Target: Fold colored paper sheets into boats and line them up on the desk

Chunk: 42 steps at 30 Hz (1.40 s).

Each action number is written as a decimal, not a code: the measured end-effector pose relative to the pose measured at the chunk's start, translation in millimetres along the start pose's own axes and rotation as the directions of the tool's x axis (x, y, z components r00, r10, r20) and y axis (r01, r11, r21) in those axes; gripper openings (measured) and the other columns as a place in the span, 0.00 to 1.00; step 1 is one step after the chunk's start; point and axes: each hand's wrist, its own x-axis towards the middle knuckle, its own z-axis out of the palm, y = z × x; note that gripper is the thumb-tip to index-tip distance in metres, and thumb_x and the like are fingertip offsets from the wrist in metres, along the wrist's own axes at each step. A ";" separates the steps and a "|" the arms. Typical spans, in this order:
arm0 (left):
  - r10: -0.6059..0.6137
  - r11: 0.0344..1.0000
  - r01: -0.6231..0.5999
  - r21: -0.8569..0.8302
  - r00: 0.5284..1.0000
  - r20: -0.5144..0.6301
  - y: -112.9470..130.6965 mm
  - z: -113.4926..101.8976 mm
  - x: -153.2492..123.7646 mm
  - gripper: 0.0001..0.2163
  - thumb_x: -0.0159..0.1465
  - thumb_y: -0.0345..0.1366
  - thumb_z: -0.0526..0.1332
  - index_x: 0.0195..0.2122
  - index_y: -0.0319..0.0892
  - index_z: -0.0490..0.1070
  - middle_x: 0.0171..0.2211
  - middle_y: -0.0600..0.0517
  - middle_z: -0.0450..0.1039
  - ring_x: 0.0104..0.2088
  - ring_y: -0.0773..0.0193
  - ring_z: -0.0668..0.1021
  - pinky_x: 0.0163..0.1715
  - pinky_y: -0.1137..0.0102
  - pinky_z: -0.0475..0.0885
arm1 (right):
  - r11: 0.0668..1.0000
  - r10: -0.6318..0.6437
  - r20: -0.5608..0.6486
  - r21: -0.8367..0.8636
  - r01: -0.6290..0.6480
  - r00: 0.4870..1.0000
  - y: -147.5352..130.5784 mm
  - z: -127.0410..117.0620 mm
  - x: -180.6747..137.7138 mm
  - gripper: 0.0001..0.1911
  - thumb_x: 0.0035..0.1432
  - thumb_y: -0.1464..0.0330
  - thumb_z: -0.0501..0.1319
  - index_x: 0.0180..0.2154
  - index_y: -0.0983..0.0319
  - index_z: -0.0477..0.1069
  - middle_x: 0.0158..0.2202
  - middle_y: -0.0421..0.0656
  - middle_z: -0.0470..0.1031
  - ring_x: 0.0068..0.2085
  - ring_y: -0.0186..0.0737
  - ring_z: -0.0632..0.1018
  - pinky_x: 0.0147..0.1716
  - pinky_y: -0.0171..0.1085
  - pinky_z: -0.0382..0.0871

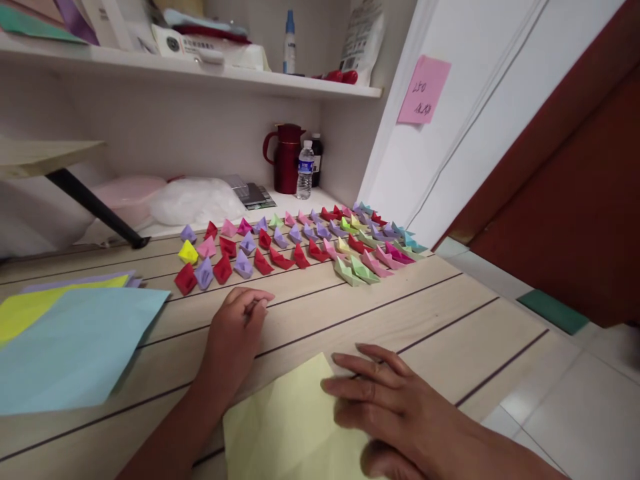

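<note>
My left hand (237, 327) rests on the wooden table with its fingers curled in and the thumb near the forefinger; nothing shows between them. It is just in front of the rows of small folded paper boats (281, 259) in red, purple, pink, green, yellow and blue. A pale yellow sheet of paper (287, 423) lies flat at the near edge of the view, its lower part cut off. Over its right side is my right hand (385, 407), open, fingers apart; whether they press on the sheet I cannot tell.
Larger blue (80, 347) and yellow (30, 312) sheets lie at the left. Behind the boats, a shelf unit holds a dark red jug (287, 160), a water bottle (305, 172) and plastic bags (197, 202). A black bracket leg (95, 205) meets the table at the back left.
</note>
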 end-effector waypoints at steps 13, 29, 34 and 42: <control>-0.065 0.993 0.068 -0.101 0.997 0.032 -4.7 4.5 -2.9 0.10 0.62 0.38 0.55 0.37 0.45 0.75 0.30 0.54 0.76 0.29 0.63 0.78 0.32 0.68 0.70 | 0.978 0.015 -0.246 0.203 0.037 0.969 -7.7 32.8 1.0 0.17 0.66 0.61 0.58 0.55 0.48 0.68 0.54 0.42 0.77 0.61 0.51 0.69 0.60 0.48 0.63; -0.099 0.994 0.089 -0.069 0.982 -0.159 -10.9 -9.2 8.8 0.12 0.61 0.40 0.54 0.37 0.43 0.75 0.36 0.50 0.76 0.35 0.59 0.79 0.38 0.65 0.72 | 0.803 0.562 -0.357 0.452 -0.389 0.746 26.8 26.9 47.8 0.09 0.57 0.70 0.61 0.42 0.57 0.72 0.36 0.41 0.75 0.38 0.43 0.74 0.39 0.40 0.68; 0.076 0.997 -0.070 0.033 0.967 -0.245 1.6 -9.3 3.6 0.10 0.63 0.37 0.55 0.37 0.44 0.76 0.40 0.49 0.72 0.45 0.58 0.75 0.49 0.63 0.69 | 0.885 0.461 -0.425 0.285 -0.368 0.779 27.2 31.2 46.3 0.30 0.55 0.74 0.62 0.58 0.53 0.63 0.51 0.47 0.71 0.50 0.49 0.72 0.49 0.47 0.67; 0.797 0.510 -0.726 0.462 0.601 0.063 40.6 -4.8 -27.2 0.12 0.65 0.26 0.53 0.43 0.41 0.74 0.44 0.47 0.77 0.46 0.58 0.77 0.52 0.57 0.69 | 0.927 0.333 -0.559 0.044 -0.373 0.759 21.0 32.6 51.6 0.30 0.50 0.75 0.62 0.56 0.55 0.64 0.66 0.51 0.51 0.65 0.58 0.57 0.57 0.57 0.59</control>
